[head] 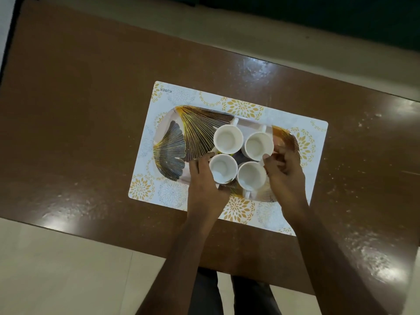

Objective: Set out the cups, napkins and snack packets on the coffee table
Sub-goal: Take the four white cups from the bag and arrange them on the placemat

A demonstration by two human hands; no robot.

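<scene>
Several white cups stand close together on the right half of an oval tray point(172, 146) printed with gold and black leaves. My left hand point(204, 185) wraps around the left side of the near-left cup point(222, 168), thumb at its rim and fingers under its near edge. My right hand point(284, 173) lies against the right side of the near-right cup point(251, 178), with curled fingertips touching the far-right cup point(258, 145). Whether that hand grips either cup is unclear. The far-left cup point(228, 138) stands untouched.
The tray lies on a white placemat point(163, 96) with gold flower prints, set on a glossy brown coffee table point(79, 98). Pale floor tiles point(56, 269) show beyond the near edge, and my legs stand below it.
</scene>
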